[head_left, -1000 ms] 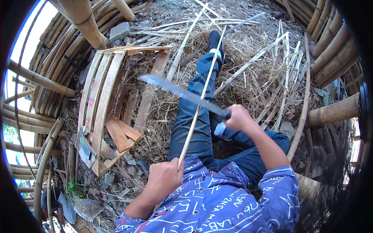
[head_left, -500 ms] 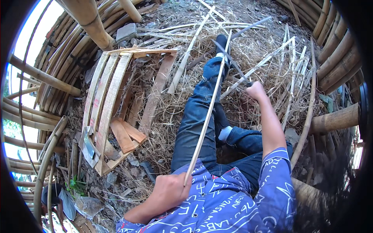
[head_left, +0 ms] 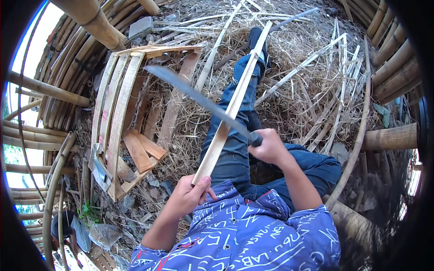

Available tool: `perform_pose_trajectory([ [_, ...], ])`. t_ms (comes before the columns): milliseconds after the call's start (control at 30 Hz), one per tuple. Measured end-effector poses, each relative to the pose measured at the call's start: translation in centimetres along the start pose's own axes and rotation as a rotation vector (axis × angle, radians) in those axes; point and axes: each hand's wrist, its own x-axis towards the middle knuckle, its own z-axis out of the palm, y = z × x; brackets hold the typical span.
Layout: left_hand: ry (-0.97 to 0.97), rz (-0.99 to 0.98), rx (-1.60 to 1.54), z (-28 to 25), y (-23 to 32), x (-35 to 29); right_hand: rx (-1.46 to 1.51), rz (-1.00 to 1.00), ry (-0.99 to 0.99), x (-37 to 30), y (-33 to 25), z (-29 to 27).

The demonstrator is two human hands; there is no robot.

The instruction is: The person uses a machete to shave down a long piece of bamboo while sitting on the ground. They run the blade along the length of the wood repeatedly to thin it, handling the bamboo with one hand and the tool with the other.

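Observation:
My left hand [head_left: 194, 192] is closed around the near end of a long, pale bamboo strip [head_left: 235, 105], its thumb on top. The strip slants up and away over my outstretched leg, its far end close to my foot. In my right hand [head_left: 270, 147] is the dark handle of a long knife [head_left: 194, 95], and the fingers are wrapped round it. The grey blade points to the upper left and crosses over the strip's middle. Whether the blade touches the strip, I cannot tell.
A slatted wooden crate [head_left: 118, 97] lies on the left. Bamboo shavings [head_left: 303, 86] and split strips [head_left: 341, 77] cover the ground. A long grey strip [head_left: 294, 19] lies beyond my foot. Bamboo poles [head_left: 391, 137] surround me, and another person [head_left: 74, 230] is at the lower left.
The knife has swung from pointing away near my foot to lying across the strip, pointing left. My right hand has come nearer. The strip shows its broad face, and my left hand has shifted forward.

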Motion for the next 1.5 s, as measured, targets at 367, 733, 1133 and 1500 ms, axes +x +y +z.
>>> perform_pose_trajectory([
  [367,-0.067,-0.008,-0.262,0.8,-1.8,-0.3,-0.167,-0.07,-0.081,-2.1,-2.0,2.3],
  [733,-0.045,0.038,-0.207,2.6,-2.5,-0.8,-0.338,0.115,0.089,2.6,3.4,-1.4],
  [1133,-0.075,0.02,-0.216,2.8,-2.2,-2.7,-0.359,0.346,0.159,11.3,6.1,-6.5],
  [1500,-0.055,-0.035,-0.199,2.3,-1.3,-3.5,-0.388,0.416,0.266,15.1,6.4,-8.5],
])
